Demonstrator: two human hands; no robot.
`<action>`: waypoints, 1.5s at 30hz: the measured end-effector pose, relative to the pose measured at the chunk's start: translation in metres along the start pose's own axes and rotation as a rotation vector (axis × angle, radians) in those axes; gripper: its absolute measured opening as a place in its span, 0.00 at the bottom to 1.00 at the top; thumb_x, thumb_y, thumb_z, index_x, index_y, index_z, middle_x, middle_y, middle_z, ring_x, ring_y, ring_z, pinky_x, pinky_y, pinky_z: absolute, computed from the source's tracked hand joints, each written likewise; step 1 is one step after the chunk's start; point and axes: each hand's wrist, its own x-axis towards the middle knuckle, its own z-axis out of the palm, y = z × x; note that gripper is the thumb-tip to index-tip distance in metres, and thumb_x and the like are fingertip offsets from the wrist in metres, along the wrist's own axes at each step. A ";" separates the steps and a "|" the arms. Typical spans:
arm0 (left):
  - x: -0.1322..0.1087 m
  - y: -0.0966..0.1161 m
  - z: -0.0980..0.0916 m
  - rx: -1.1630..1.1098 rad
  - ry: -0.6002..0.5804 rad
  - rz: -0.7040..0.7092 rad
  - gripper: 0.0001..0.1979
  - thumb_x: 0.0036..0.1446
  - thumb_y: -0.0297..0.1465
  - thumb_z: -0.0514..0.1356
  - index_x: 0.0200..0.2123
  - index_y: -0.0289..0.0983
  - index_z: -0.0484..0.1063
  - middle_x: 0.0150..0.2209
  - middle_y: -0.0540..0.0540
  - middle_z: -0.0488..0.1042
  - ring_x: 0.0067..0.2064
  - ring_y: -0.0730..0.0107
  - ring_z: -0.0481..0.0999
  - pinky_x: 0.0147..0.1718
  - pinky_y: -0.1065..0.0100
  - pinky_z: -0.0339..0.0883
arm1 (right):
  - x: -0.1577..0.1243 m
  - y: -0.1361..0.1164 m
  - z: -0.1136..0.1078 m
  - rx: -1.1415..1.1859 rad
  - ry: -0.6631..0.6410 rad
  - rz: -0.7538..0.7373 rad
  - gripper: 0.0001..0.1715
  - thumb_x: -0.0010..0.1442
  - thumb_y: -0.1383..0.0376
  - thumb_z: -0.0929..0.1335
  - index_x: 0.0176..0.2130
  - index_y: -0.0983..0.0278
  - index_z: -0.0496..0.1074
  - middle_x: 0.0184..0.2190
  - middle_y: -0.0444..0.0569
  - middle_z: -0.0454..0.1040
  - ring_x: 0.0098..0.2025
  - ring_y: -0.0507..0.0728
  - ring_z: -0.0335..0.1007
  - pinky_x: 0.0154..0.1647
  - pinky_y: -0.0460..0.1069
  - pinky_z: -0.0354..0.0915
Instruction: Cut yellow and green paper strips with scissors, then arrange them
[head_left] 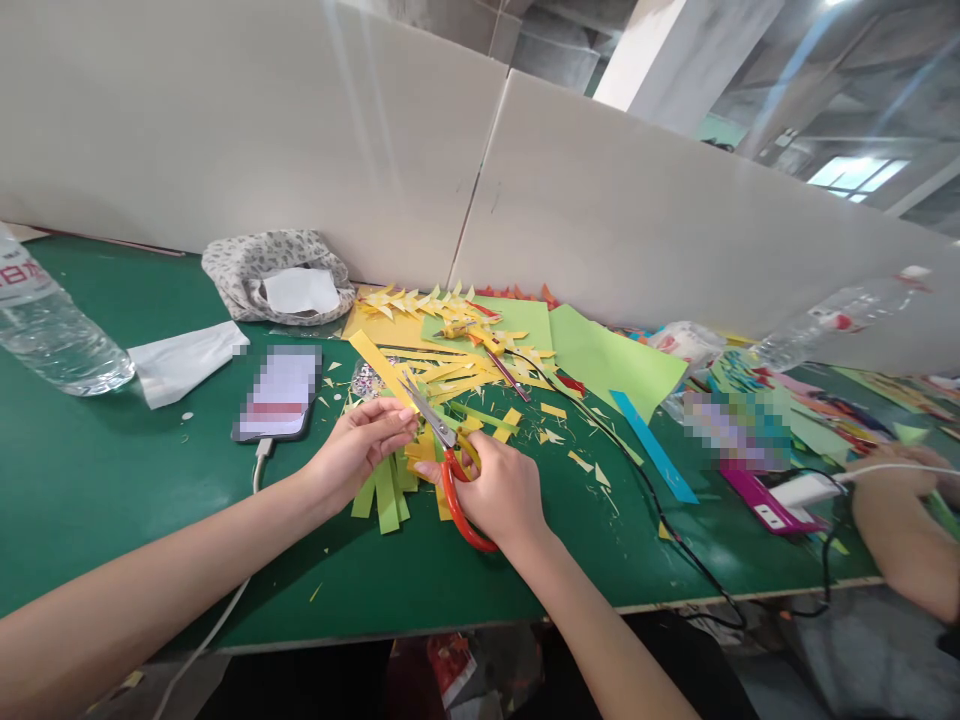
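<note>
My left hand (pixel 367 445) pinches the lower end of a yellow paper strip (pixel 379 362), which slants up and to the left. In my right hand (pixel 499 490) are scissors (pixel 433 415) with red handles, their blades pointing up-left against the strip. Whether the blades have paper between them I cannot tell. Below and between my hands lies a pile of cut green paper strips (pixel 386 495) and yellow pieces. Just beyond are more long yellow strips (pixel 442 380) and a yellow glue gun (pixel 476 335) with a black cord.
On the left are a phone (pixel 281 395) with its cable, a tissue (pixel 187 362), a water bottle (pixel 52 320) and a patterned cloth pouch (pixel 274 250). To the right lie green sheets (pixel 619 350), a blue strip (pixel 652 445) and a magenta power strip (pixel 769 505). Another person's arm (pixel 904 530) rests at far right.
</note>
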 end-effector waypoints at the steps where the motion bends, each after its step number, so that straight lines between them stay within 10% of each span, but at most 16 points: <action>1: 0.000 0.000 0.000 0.006 -0.002 -0.001 0.04 0.45 0.28 0.65 0.26 0.34 0.73 0.26 0.51 0.75 0.30 0.80 0.74 0.32 0.80 0.68 | 0.000 0.000 0.000 0.007 -0.001 0.004 0.24 0.48 0.46 0.63 0.21 0.62 0.57 0.18 0.43 0.65 0.19 0.50 0.61 0.21 0.44 0.46; 9: -0.001 -0.003 -0.001 0.094 -0.033 -0.094 0.07 0.43 0.28 0.66 0.28 0.35 0.73 0.27 0.50 0.75 0.30 0.78 0.74 0.33 0.78 0.68 | 0.004 0.004 0.001 0.397 -0.074 0.189 0.22 0.47 0.51 0.66 0.19 0.62 0.53 0.15 0.38 0.55 0.17 0.48 0.49 0.19 0.44 0.45; 17: -0.009 -0.007 0.010 0.459 -0.170 -0.147 0.08 0.42 0.29 0.65 0.29 0.35 0.72 0.26 0.48 0.75 0.29 0.74 0.74 0.29 0.74 0.66 | 0.011 0.010 0.006 1.056 -0.203 0.367 0.18 0.38 0.59 0.72 0.26 0.62 0.61 0.22 0.39 0.65 0.24 0.49 0.60 0.28 0.46 0.59; 45: -0.007 -0.003 0.006 0.371 -0.059 0.057 0.08 0.43 0.33 0.65 0.28 0.37 0.71 0.26 0.52 0.71 0.29 0.76 0.70 0.30 0.73 0.67 | 0.008 0.002 -0.001 1.012 -0.363 0.351 0.17 0.38 0.62 0.71 0.26 0.62 0.60 0.23 0.40 0.67 0.23 0.49 0.60 0.27 0.46 0.58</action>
